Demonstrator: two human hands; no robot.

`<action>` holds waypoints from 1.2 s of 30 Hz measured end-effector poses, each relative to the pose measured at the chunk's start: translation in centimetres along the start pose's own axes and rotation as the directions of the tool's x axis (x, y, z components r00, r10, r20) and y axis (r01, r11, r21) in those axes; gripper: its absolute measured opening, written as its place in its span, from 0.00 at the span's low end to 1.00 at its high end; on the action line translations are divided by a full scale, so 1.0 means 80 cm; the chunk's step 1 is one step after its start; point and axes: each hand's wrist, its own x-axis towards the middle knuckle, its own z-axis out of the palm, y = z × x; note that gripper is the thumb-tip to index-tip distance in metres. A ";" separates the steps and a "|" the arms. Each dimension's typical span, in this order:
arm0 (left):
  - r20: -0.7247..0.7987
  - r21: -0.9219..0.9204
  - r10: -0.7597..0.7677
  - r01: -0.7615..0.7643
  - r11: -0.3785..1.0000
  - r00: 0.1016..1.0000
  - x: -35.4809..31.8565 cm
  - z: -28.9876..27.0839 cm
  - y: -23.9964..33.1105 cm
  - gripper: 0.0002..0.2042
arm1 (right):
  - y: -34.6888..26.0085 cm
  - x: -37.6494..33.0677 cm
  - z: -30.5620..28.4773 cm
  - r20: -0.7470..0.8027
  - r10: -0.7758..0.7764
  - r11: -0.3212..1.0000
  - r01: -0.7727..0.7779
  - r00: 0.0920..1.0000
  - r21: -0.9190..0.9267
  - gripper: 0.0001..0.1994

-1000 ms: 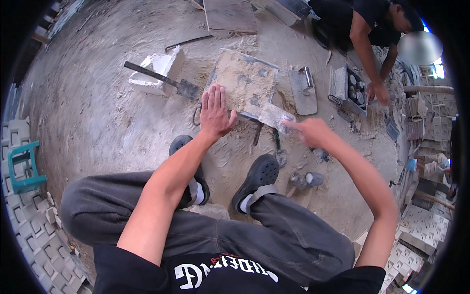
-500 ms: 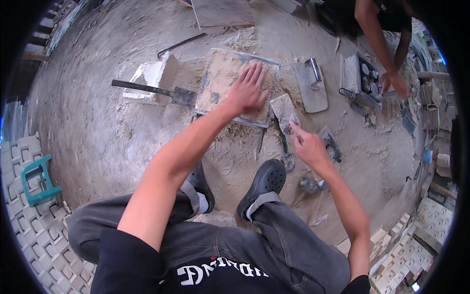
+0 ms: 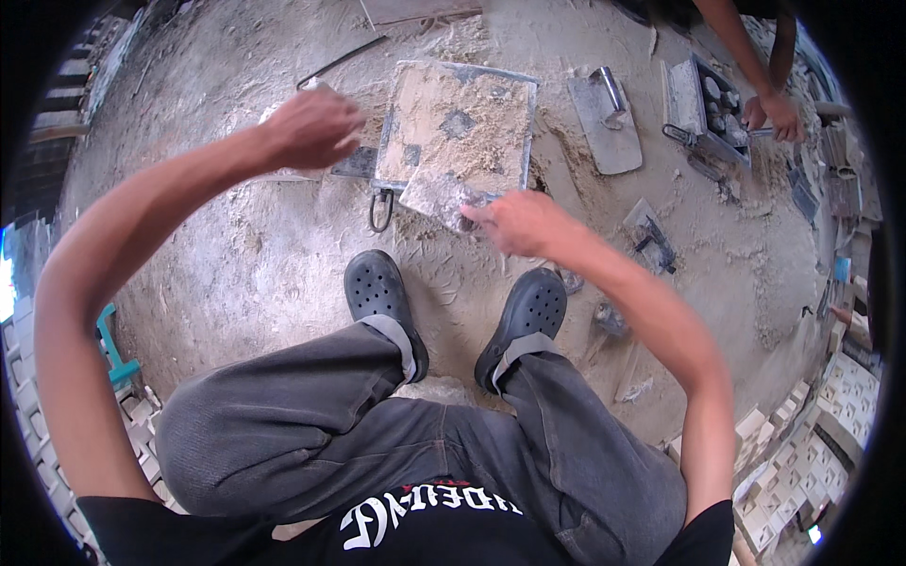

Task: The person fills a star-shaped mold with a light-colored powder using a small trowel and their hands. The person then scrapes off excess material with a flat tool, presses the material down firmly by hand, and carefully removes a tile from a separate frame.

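A square, metal-edged mould (image 3: 530,121) lies flat ahead of my feet, covered with sandy powder (image 3: 434,108) through which dark grey patches show. My right hand (image 3: 519,222) is closed on a powder-caked trowel (image 3: 429,196), whose pale blade lies across the mould's near edge. To the left, my left hand (image 3: 316,125) hovers with curled fingers, slightly smeared by motion. Whether anything is in it cannot be made out. Under and beside it, a dark flat metal blade (image 3: 355,162) touches the mould's left side; my hand and forearm cover its handle and most of a white block.
A steel trowel (image 3: 604,123) lies right of the mould, and a smaller dusty trowel (image 3: 651,236) nearer. Farther right, a co-worker's hands (image 3: 774,118) are at a metal mould box (image 3: 708,108). A thin bent bar (image 3: 344,61) lies at the far left. Patterned tiles (image 3: 812,443) are stacked at lower right.
My left hand has lifted off the powder and swung left. My right hand has carried the powder-caked trowel left, from beside the mould onto its near edge.
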 end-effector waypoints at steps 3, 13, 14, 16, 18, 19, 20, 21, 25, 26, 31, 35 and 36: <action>-0.017 -0.115 0.069 -0.070 0.991 0.998 -0.038 0.037 0.042 0.13 | 0.023 0.009 -0.019 0.030 0.019 0.999 -0.020 0.999 0.041 0.20; -0.713 -0.099 0.282 -0.491 0.866 0.642 0.023 0.083 0.117 0.09 | 0.015 -0.007 -0.032 0.115 0.012 0.987 0.006 0.993 -0.161 0.25; -0.767 -0.209 0.098 -0.392 0.896 0.634 0.031 0.087 0.112 0.08 | 0.009 -0.008 -0.034 0.130 0.008 0.986 0.014 0.991 -0.166 0.26; -0.811 -0.376 -0.216 -0.200 0.905 0.544 0.050 0.095 0.105 0.05 | 0.014 -0.009 -0.033 0.100 0.005 0.986 0.011 0.995 -0.164 0.24; -0.801 -0.507 -0.442 -0.064 0.860 0.403 0.066 0.104 0.111 0.09 | 0.039 -0.001 -0.033 0.010 0.007 0.989 -0.006 1.000 -0.147 0.20; -0.768 -0.571 -0.536 0.003 0.821 0.351 0.073 0.117 0.115 0.11 | 0.044 0.003 -0.039 0.007 0.043 0.993 -0.042 0.999 -0.113 0.20; -0.729 -0.632 -0.621 0.065 0.772 0.288 0.077 0.124 0.120 0.13 | 0.048 0.004 -0.053 0.004 0.079 0.994 -0.079 0.997 -0.082 0.19; -0.712 -0.631 -0.644 0.147 0.762 0.281 0.083 0.132 0.132 0.17 | 0.050 0.005 -0.065 0.003 0.114 0.992 -0.114 0.993 -0.052 0.19; -0.622 -0.592 -0.667 0.312 0.743 0.409 0.100 0.126 0.229 0.32 | 0.088 -0.005 -0.085 -0.235 0.062 0.990 -0.090 0.970 -0.110 0.17; -0.607 -0.578 -0.614 0.250 0.777 0.505 0.097 0.115 0.256 0.35 | 0.100 -0.009 -0.083 -0.292 0.023 0.993 -0.055 0.956 -0.104 0.17; -0.550 -0.612 -0.567 0.166 0.773 0.614 0.106 0.089 0.306 0.42 | 0.097 -0.035 -0.080 -0.292 0.179 0.958 -0.234 0.940 -0.166 0.17; -0.590 -0.535 -0.489 0.143 0.833 0.642 0.137 0.071 0.292 0.40 | 0.096 -0.076 -0.055 -0.312 0.294 0.925 -0.352 0.903 -0.146 0.17; -0.602 -0.498 -0.450 0.130 0.857 0.659 0.147 0.069 0.279 0.39 | 0.093 -0.083 -0.051 -0.296 0.331 0.915 -0.381 0.896 -0.131 0.17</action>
